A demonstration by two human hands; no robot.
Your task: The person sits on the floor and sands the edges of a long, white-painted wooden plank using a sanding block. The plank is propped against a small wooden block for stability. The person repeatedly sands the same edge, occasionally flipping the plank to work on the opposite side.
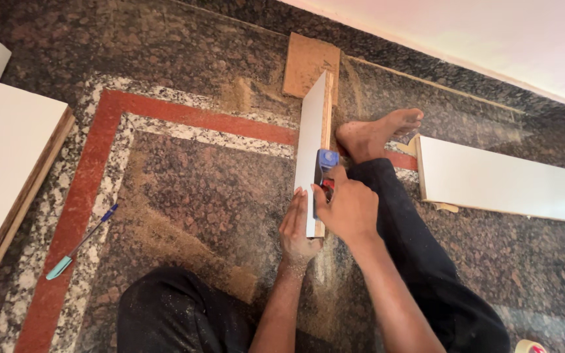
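- A white laminated strip of board (311, 140) stands on its long edge on the stone floor (184, 189), just above the middle of the view, its raw wood edge facing up.
- Its long axis runs from 6 o'clock, at the hands, up to 12 o'clock, leaning slightly toward 1 o'clock at the far end.
- The left hand (297, 230) lies flat and open against the white face at the strip's near end, fingers together and pointing to 12 o'clock.
- The right hand (346, 208) is closed around a small blue tool (326, 161) that sits on the strip's top edge; a red part shows under the thumb. What kind of tool it is cannot be told.
- The two hands are close together, one on each side of the strip.
- A bare foot (377, 133) rests at 3 o'clock of the strip, touching or nearly touching its side.
- At the far end, at 12 o'clock, a brown board offcut (307, 62) lies flat under or behind the strip.
- Sawdust (165, 238) is spread along the floor at 7 to 9 o'clock of the hands.
- A blue pen with a teal cap (81, 242) lies well apart at 9 o'clock.
- A large white panel (8, 153) lies beyond it at the left edge.
- Another white panel (505, 180) lies at 3 o'clock, past the foot.
- A roll of tape (530, 346) shows at the lower right corner.
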